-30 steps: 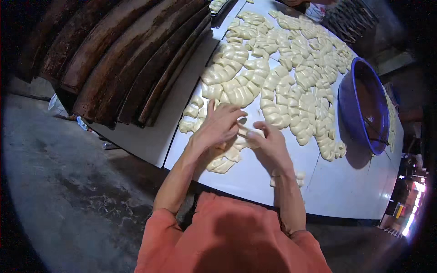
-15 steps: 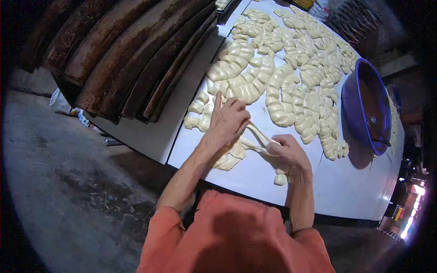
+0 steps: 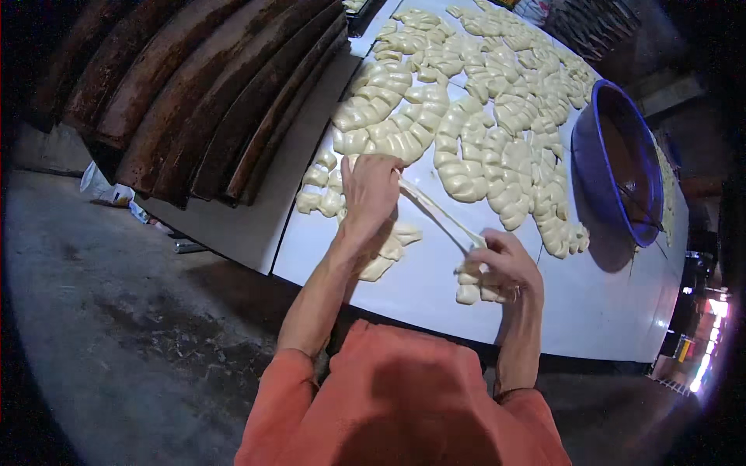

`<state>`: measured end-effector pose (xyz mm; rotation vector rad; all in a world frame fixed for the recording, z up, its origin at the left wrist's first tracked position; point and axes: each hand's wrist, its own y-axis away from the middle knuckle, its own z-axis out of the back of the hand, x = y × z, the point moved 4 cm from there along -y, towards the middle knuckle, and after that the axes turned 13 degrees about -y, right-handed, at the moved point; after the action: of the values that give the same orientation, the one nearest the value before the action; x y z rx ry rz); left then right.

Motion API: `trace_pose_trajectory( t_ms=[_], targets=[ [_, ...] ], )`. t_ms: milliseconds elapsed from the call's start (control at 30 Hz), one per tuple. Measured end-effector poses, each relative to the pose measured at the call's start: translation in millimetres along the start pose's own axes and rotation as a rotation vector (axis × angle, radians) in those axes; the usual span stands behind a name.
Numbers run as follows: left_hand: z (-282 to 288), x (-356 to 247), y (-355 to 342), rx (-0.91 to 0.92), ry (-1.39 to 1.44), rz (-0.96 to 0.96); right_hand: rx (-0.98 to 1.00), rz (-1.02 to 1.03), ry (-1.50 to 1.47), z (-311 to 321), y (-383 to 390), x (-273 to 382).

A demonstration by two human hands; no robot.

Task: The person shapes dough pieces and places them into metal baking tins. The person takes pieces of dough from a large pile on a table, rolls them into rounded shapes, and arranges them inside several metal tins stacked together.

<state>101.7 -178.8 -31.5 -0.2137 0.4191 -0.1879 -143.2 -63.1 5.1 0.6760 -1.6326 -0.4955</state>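
A thin strip of pale dough (image 3: 439, 213) is stretched slantwise above the white table (image 3: 590, 311). Closed around its upper left end is my left hand (image 3: 371, 190). My right hand (image 3: 507, 262) pinches the lower right end, its fingers just over a few small dough lumps (image 3: 468, 295). Beside my left forearm lies a loose flat piece of dough (image 3: 381, 260), partly covered by the arm. More small dough pieces (image 3: 315, 190) sit left of my left hand. Past both hands, glossy, ridged dough pieces (image 3: 466, 155) spread over the tabletop in touching rows.
A deep purple tub (image 3: 602, 167) with a thin dark stick-like handle in it stands on the right of the table. Stacked dark, rusty curved trays (image 3: 210, 101) take up the upper left. The concrete floor (image 3: 155, 326) shows beyond the table's left edge.
My right hand has moved slightly right and down, drawing the strip out longer and thinner. More small lumps show beneath that hand. The whole view has shifted a little.
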Motion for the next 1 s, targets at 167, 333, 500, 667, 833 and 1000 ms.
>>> trace_pose_trajectory(
  t_ms=[167, 333, 500, 667, 833, 1000],
  targets=[
    [6, 5, -2, 0.243, 0.200, 0.035, -0.167, 0.406, 0.454, -19, -12, 7],
    [18, -12, 24, 0.247, 0.000, -0.222, -0.253, 0.255, 0.163, -26, -24, -4],
    [17, -25, 28, 0.212, -0.043, -0.222, -0.141, 0.420, -0.430, -33, -39, 12],
    [25, -28, 32, 0.184, -0.074, -0.206, -0.113, 0.285, -0.503, -54, -46, 23],
    [21, -35, 27, 0.147, 0.057, -0.295, -0.026, 0.502, -0.229, -44, -57, 19],
    [12, -43, 21, 0.268, 0.250, -0.338, -0.012, 0.428, -0.130, -35, -58, 17]
  ],
)
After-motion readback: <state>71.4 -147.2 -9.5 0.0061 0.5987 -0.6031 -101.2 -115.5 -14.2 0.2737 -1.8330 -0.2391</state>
